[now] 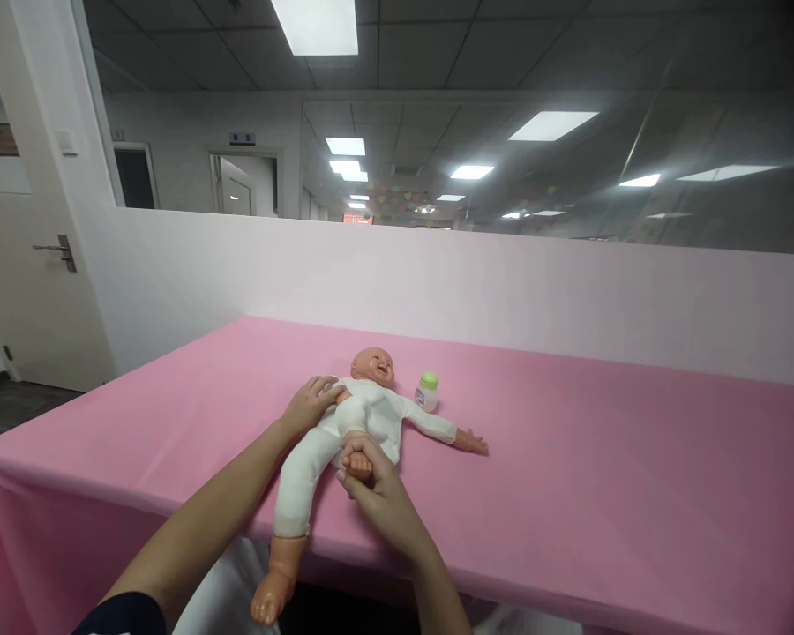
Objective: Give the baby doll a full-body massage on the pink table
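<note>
A baby doll (pixel 385 414) in a white suit lies on its back on the pink-covered table, its head away from me and its mouth open. My left hand (pixel 310 407) is closed round the doll's arm beside its chest, and a bit of the doll's hand shows at my fingertips. One leg of the doll is bent, and my right hand (pixel 378 485) grips its foot (pixel 358 466), toes showing between thumb and fingers. The other leg (pixel 297 485) stretches toward me, its foot past the table edge. The doll's free arm reaches out to the right.
Just right of the doll's head stands a small clear bottle (pixel 427 393) with a green cap. The pink tablecloth (pixel 602 476) hangs over the front edge. Behind the table runs a low white wall (pixel 503 291) with glass above. A door (pixel 40 265) is at the left.
</note>
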Tool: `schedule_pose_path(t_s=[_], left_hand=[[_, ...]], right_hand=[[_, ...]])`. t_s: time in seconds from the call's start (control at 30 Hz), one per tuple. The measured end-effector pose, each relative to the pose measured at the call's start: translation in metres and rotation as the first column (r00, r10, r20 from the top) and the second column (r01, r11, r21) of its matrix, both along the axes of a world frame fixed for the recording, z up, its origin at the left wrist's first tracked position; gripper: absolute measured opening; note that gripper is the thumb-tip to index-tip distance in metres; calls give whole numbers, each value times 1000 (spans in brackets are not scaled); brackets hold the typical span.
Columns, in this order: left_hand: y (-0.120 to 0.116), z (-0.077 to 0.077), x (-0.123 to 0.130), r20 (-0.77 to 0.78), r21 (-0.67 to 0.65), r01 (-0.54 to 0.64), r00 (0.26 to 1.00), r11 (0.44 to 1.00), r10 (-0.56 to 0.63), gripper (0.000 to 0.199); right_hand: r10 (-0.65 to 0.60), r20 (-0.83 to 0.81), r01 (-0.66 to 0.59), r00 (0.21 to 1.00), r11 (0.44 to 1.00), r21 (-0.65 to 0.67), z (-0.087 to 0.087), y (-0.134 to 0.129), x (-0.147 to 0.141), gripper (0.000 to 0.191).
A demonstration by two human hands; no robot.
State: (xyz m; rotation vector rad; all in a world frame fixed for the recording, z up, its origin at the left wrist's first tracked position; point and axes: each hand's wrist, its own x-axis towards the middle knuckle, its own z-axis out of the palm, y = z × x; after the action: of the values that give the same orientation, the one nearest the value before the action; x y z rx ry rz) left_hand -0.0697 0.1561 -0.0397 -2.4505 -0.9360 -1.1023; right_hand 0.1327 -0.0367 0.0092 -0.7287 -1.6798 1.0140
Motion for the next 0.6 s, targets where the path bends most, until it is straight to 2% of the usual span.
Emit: schedule_pose_path(t_s=[0.13, 0.27, 0.33, 0.43, 0.53, 0.6], left_hand=[[2, 1, 2, 75, -53, 30, 997, 998, -26, 35], [8, -4, 3, 350, -172, 33, 936, 985, 30, 33], [14, -6, 0, 501, -257, 61, 862, 965, 79, 39], [25, -10, -7, 677, -391, 103, 706, 914, 210, 46], [36, -13, -16, 752, -524, 113, 527, 844, 396, 45], [42, -15, -21, 756, -579, 125, 452, 806, 473, 42]], right_hand=[[8, -20, -8, 1000, 1000, 9, -3, -10, -1, 9], [-37, 6, 37, 999, 995, 93, -6, -32, 9, 10], [-75, 37, 67, 996, 981, 185, -10, -43, 17, 11], [-121, 92, 82, 988, 936, 342, -21, -56, 31, 16], [-171, 124, 105, 977, 901, 420, -41, -68, 43, 20], [-197, 139, 123, 971, 901, 417, -57, -74, 48, 20]])
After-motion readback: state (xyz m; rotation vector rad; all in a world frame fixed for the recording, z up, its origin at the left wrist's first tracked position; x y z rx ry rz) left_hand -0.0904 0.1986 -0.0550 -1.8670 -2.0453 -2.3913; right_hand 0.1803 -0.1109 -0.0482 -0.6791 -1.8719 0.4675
